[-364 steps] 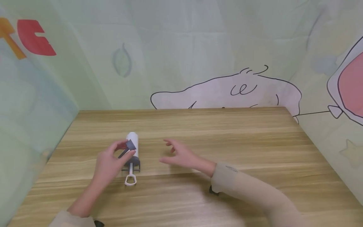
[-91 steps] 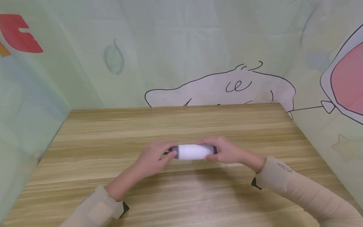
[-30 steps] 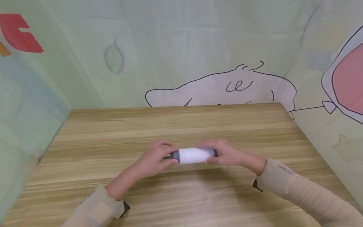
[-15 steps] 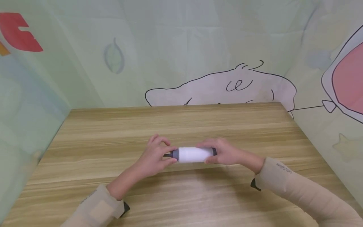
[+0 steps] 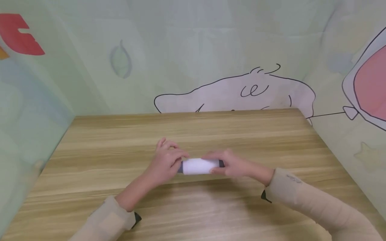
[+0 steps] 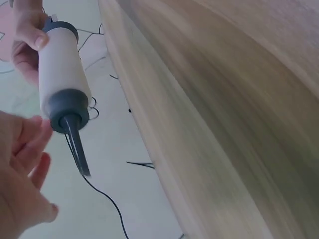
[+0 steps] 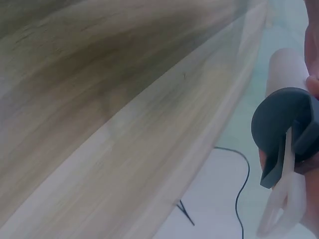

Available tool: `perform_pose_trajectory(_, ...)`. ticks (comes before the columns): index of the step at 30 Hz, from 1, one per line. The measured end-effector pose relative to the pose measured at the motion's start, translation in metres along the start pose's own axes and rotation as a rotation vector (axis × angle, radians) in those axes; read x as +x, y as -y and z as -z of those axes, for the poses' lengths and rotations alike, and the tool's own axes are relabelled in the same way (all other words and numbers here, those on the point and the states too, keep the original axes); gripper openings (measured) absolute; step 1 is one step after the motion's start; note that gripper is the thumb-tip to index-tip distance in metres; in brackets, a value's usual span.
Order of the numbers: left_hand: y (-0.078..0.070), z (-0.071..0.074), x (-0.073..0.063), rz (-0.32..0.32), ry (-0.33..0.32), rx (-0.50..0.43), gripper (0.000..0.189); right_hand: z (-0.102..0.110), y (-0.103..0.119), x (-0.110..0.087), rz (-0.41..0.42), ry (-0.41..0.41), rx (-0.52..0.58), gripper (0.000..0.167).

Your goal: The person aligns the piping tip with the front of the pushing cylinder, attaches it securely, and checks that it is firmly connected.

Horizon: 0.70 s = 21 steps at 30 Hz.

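Observation:
A large syringe with a white barrel is held level above the table. Its dark grey nozzle with its collar points left, and a white plunger with a ring handle sticks out on the right. My right hand grips the barrel near the plunger end, fingers behind and thumb in front. Around the nozzle end is my left hand, its fingers and thumb spread apart. In the left wrist view the left fingertips are close beside the collar; whether they touch it I cannot tell. The head view hides the nozzle tip behind this hand.
A wood-grain table lies beneath both hands. Behind it and at the sides hangs a pale green printed sheet with cartoon drawings, meeting the table's far edge.
Long before, the syringe lay on the table at left while my left hand held its nozzle. Just now the left fingers have loosened from the collar, and the syringe has shifted slightly left.

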<state>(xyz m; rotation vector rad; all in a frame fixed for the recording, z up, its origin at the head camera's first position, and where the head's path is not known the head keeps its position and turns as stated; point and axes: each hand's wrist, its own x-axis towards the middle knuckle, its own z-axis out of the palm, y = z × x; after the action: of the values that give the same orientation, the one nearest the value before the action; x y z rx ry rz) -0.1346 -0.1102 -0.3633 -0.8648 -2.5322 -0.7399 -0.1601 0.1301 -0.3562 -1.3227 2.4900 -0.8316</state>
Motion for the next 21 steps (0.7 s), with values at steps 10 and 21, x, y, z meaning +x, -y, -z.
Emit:
perform_pose_trajectory(10, 0.003, 0.005, -0.005, 0.117, 0.338, 0.011, 0.042, 0.011, -0.006, -0.008, 0.006, -0.052, -0.041, 0.04)
perform_pose_trajectory(21, 0.004, -0.003, -0.008, 0.076, 0.21, 0.052, 0.033, 0.009, -0.005, -0.008, -0.003, -0.075, -0.035, 0.04)
